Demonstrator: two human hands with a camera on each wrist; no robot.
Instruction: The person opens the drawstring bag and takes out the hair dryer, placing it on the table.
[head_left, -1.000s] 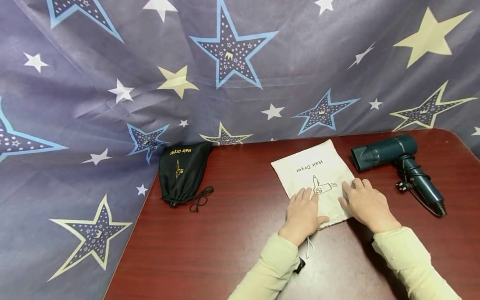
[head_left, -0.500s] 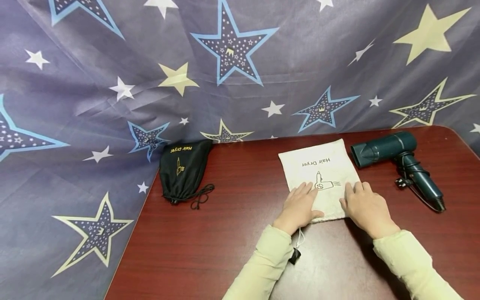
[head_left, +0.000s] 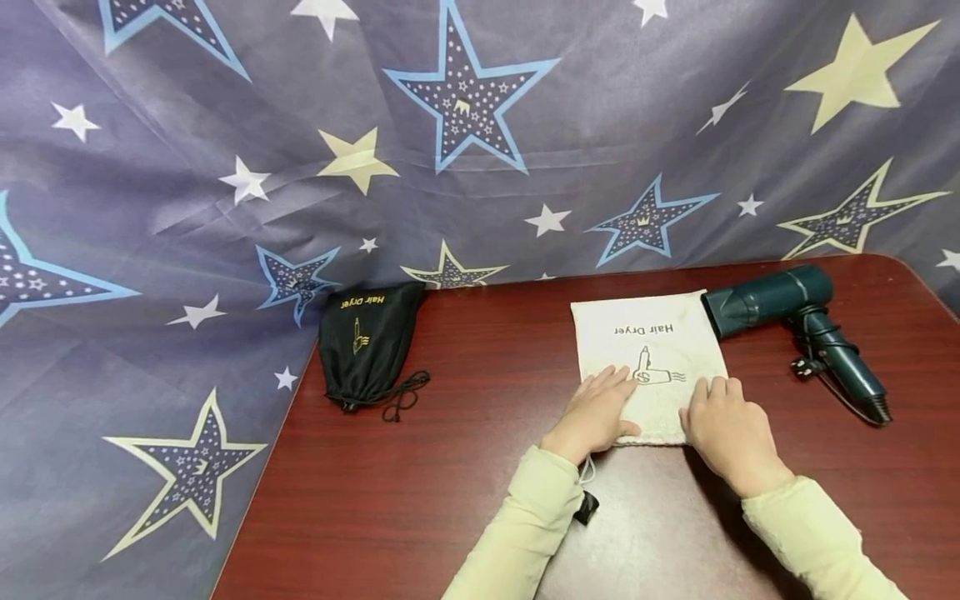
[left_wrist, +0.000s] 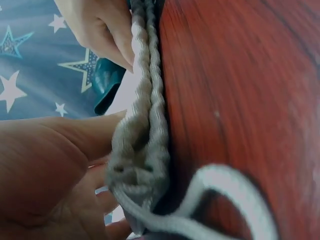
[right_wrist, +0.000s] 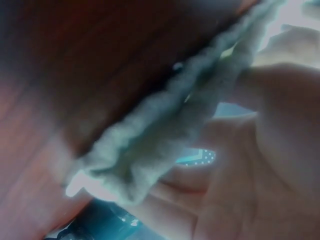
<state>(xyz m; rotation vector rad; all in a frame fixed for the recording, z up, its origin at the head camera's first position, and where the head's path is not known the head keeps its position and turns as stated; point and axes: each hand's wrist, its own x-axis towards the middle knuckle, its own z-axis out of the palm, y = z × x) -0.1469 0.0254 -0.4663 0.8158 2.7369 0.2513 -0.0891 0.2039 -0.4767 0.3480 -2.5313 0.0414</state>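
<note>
A white cloth drawstring bag (head_left: 648, 321), printed "Hair Dryer" with a dryer drawing, lies flat on the table, its print upside down. My left hand (head_left: 592, 410) rests on its lower left side with fingers stretched out. On the lower right edge lie the fingertips of my right hand (head_left: 726, 421). The gathered mouth (left_wrist: 145, 100) of the bag faces me, its two ruffled edges lying close together in the left wrist view. A white cord (left_wrist: 235, 185) loops out of its left end. Just right of the bag's top corner lies a dark green hair dryer (head_left: 772, 300).
A black drawstring pouch (head_left: 371, 337), also lettered "Hair Dryer", lies at the table's far left. The dryer's cord (head_left: 817, 333) is wound round its handle, with the plug (head_left: 804, 367) beside it. A star-patterned cloth (head_left: 480, 208) hangs behind the red-brown table (head_left: 390, 500).
The white bag has slid right and turned to lie straighter, its top right corner now at the dryer's nozzle. My left hand has moved slightly left; the right hand stays at the bag's edge.
</note>
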